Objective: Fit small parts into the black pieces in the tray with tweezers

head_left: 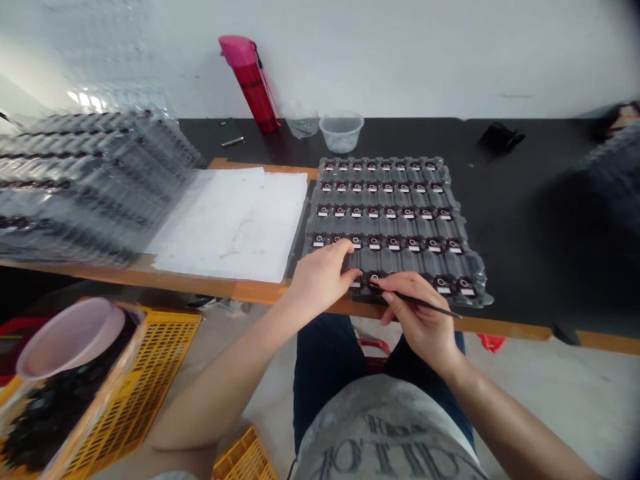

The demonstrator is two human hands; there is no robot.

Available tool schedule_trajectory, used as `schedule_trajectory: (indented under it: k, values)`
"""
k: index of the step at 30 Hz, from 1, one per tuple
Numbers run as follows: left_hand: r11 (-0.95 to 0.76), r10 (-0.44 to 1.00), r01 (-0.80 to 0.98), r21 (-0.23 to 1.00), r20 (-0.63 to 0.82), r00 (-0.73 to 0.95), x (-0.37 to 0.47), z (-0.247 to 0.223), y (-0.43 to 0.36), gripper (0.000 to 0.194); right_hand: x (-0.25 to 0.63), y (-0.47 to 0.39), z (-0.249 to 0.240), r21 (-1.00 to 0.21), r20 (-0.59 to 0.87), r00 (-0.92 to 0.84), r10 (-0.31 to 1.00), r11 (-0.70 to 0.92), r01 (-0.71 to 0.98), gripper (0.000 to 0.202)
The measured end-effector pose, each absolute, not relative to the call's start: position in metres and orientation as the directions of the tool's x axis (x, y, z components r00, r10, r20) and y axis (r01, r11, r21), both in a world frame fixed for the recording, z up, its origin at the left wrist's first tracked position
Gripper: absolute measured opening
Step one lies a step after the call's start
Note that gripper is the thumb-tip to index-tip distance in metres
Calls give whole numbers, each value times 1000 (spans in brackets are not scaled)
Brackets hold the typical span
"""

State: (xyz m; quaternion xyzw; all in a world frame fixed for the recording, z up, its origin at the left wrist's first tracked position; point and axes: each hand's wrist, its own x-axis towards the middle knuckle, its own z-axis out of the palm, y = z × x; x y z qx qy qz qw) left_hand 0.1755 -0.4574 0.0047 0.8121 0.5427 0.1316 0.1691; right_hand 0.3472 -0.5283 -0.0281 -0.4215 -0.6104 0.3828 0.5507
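A clear plastic tray lies at the table's front edge, with rows of small dark parts bearing white labels and ring shapes. In my right hand is a thin dark tool, held like a pen, its tip at a part in the nearest row. My left hand rests over the tray's front left corner, thumb and index finger apart, the thumb tip beside a part in that row. Whether a small thing touches the left fingertips is hard to see; they appear to hold nothing.
White paper sheets lie left of the tray, beside tall stacks of filled trays. Behind stand a pink bottle and a clear cup. A yellow crate with a pink bowl is below left.
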Motion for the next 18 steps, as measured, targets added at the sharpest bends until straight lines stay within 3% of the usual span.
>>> schedule_trajectory:
  k: [10, 18]
  values:
    - [-339, 930, 845, 414, 11, 368, 176, 7, -457, 27, 346, -528, -30, -956, 284, -6, 959, 284, 80, 16]
    - [-343, 929, 838, 423, 18, 371, 176, 6, -457, 27, 347, -528, -29, -940, 328, -30, 944, 330, 88, 18]
